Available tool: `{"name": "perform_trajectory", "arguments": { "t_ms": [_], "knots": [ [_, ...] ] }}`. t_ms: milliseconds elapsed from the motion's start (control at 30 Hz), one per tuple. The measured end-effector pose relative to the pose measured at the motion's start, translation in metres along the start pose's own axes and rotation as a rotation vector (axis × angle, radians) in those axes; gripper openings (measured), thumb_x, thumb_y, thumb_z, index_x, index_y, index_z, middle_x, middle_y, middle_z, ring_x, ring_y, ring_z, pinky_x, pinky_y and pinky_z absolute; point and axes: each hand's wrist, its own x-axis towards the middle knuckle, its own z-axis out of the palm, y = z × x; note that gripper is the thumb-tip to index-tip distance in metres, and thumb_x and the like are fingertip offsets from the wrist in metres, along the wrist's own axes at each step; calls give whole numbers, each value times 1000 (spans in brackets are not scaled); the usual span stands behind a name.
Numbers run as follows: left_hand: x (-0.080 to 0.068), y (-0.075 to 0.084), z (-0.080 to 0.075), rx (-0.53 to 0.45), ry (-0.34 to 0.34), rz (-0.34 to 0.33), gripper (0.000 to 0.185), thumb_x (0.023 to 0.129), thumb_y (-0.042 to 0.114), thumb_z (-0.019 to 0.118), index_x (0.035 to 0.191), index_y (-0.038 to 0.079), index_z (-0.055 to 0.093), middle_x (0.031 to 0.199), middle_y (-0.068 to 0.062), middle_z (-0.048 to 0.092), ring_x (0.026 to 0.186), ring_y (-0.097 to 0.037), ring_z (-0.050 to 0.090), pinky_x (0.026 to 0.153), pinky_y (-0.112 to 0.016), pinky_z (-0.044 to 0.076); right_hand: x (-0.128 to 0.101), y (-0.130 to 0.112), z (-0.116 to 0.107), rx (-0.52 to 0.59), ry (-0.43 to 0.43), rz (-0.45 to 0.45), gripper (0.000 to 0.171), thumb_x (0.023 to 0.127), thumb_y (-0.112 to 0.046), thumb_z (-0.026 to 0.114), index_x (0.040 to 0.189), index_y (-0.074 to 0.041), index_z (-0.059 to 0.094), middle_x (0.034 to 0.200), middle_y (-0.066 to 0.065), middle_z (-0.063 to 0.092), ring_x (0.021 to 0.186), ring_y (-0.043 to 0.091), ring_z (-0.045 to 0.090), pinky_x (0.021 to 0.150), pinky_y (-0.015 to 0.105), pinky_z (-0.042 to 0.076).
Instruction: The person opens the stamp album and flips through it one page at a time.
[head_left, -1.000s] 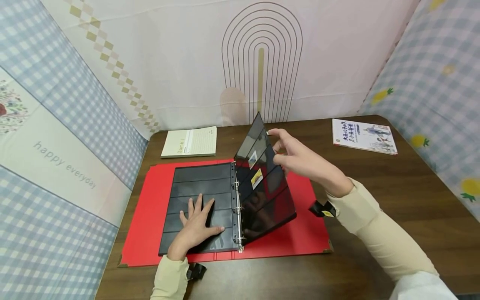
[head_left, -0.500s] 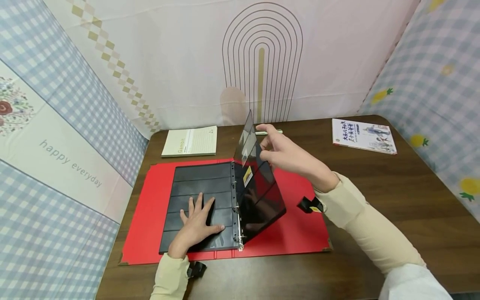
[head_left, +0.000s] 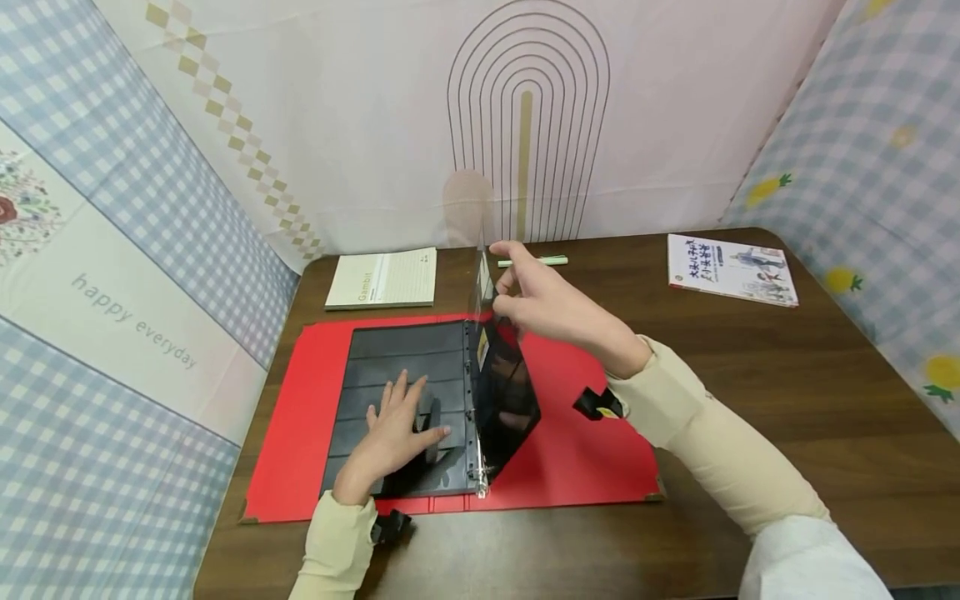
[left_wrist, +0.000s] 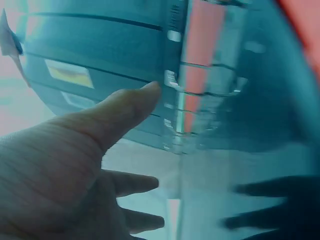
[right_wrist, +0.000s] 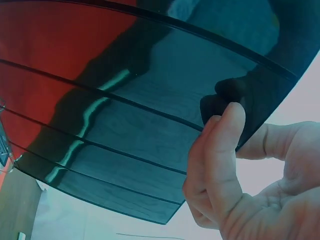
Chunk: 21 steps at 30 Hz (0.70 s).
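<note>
Table [head_left: 750, 383] (dark wood), gingham walls [head_left: 885, 142]

A makeshift recording booth set up around a desk. A dark wooden table [head_left: 787, 375] is screened on three sides by hung printed cloths: a pale backdrop with an arch pattern [head_left: 525, 117] and blue checked sheets [head_left: 112, 250] at the sides. A notebook [head_left: 382, 278], a booklet [head_left: 731, 268] and a pen [head_left: 536, 261] suggest study or hobby use.

Dark wood tabletop [head_left: 787, 367]. Pale back wall cloth [head_left: 360, 108] with arch lines; blue checked cloths [head_left: 112, 275] on both sides. Even light.
</note>
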Motion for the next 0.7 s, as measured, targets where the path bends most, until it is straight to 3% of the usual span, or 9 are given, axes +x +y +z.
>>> {"name": "perform_trajectory", "arguments": {
  "t_ms": [233, 500, 600, 700],
  "knots": [
    [2, 37, -29, -97, 82, 130, 80, 100, 35, 64, 161, 4, 22, 167, -19, 11, 150, -42, 18, 111, -70, 23, 7, -4, 7, -15, 9, -7, 64, 97, 0, 50, 155, -7, 24, 107, 15, 58, 61, 26, 63, 66, 37, 55],
    [0, 76, -48, -230, 253, 348, 64, 106, 40, 52, 160, 13, 30, 160, -9, 35, 135, -33, 49, 100, -55, 47, 11, -5, 17, 0, -16, -24, 66, 96, 0, 51, 155, -7, 23, 106, 16, 59, 62, 29, 67, 64, 38, 59],
    [2, 91, -54, -286, 283, 363, 61, 107, 43, 48, 159, 15, 32, 158, -8, 39, 130, -30, 54, 94, -52, 52, 11, -6, 18, 5, -30, -39, 66, 95, 0, 51, 155, -8, 24, 107, 16, 58, 61, 28, 66, 63, 39, 59],
    [9, 103, -60, -321, 300, 331, 64, 106, 46, 47, 159, 12, 33, 155, -10, 43, 126, -33, 58, 91, -52, 53, 11, -6, 19, 3, -42, -59, 65, 96, 0, 52, 154, -7, 24, 109, 15, 57, 60, 28, 65, 63, 39, 58]
  ]
}}
